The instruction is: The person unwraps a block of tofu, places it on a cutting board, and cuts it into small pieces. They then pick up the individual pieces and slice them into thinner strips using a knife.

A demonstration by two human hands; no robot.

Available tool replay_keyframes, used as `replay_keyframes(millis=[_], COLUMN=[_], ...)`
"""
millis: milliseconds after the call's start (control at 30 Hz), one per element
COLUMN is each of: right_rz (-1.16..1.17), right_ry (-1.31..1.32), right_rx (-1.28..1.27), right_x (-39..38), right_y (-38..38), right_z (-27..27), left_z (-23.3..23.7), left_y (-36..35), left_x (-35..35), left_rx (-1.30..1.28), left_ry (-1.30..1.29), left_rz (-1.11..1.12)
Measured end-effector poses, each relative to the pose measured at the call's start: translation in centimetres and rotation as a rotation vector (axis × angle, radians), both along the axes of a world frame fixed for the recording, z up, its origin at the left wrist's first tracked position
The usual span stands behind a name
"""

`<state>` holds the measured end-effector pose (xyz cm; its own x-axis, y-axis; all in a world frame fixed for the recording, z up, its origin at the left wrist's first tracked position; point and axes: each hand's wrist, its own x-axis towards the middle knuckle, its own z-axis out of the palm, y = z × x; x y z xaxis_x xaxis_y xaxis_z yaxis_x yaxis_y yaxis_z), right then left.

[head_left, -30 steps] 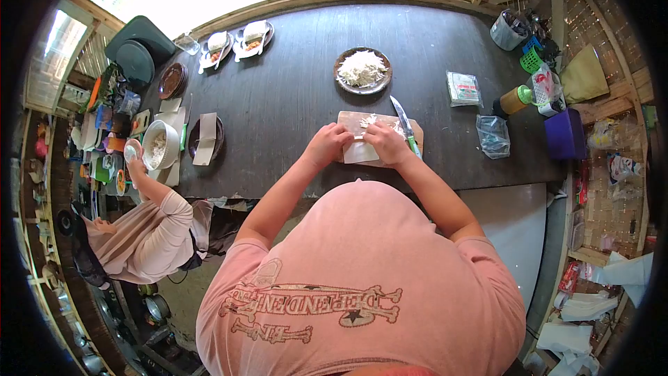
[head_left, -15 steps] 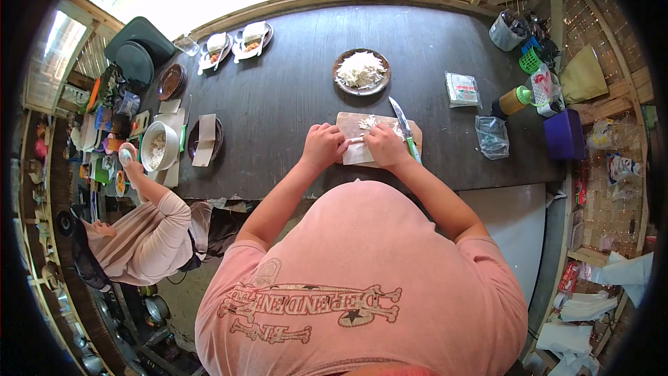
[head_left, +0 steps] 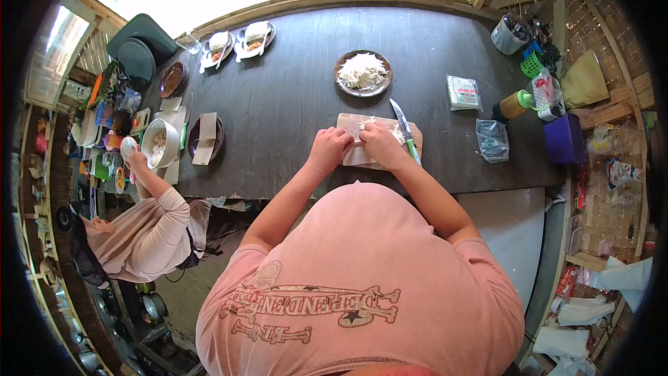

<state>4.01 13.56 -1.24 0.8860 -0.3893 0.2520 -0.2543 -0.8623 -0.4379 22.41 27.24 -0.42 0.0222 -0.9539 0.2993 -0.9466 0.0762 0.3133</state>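
Observation:
Over a wooden cutting board (head_left: 358, 160), my left hand (head_left: 330, 149) and my right hand (head_left: 384, 146) are close together with curled fingers. Both pinch a short pale strip of food (head_left: 358, 143), mostly covered by the fingers. White shreds (head_left: 397, 134) lie on the board past my right hand. A knife (head_left: 402, 124) with a green and white handle rests along the board's right side, blade pointing away from me. Beyond the board, a brown plate (head_left: 387, 85) carries a heap of white shreds (head_left: 362, 71).
At the left, another person (head_left: 149, 226) reaches beside a white bowl (head_left: 171, 157). Two served plates (head_left: 241, 54) stand at the back left. A square packet (head_left: 463, 92), a clear plastic bag (head_left: 492, 141) and a purple box (head_left: 563, 139) are to the right.
My left hand has shifted right, closer to my right hand, and less of the pale strip shows between them. The knife and plate stay in place.

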Motion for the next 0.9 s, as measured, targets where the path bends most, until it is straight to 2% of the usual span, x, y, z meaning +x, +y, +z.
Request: replay_keyframes(millis=[367, 467, 667, 767, 900], right_rz=[0.146, 0.153, 0.131, 0.070, 0.043], right_ry=[-0.114, -0.044, -0.033, -0.041, -0.046], right_rx=[-0.077, -0.114, -0.116, -0.093, -0.029], right_x=[-1.8, -2.2, -2.2, -1.6, -0.8], right_y=[0.1, 0.4, 0.8, 0.7, 0.7], right_z=[-0.2, 0.9, 0.7, 0.2, -1.0], left_z=[0.4, 0.4, 1.9, 1.9, 0.8], left_y=[1.8, 2.2, 1.8, 1.0, 0.2], left_x=[1.4, 1.4, 0.4, -0.3, -0.4], left_rx=[-0.047, -0.014, 0.000, 0.074, 0.002], left_ry=[0.021, -0.009, -0.028, -0.073, 0.028], left_rz=[-0.087, -0.099, -0.054, 0.051, 0.037])
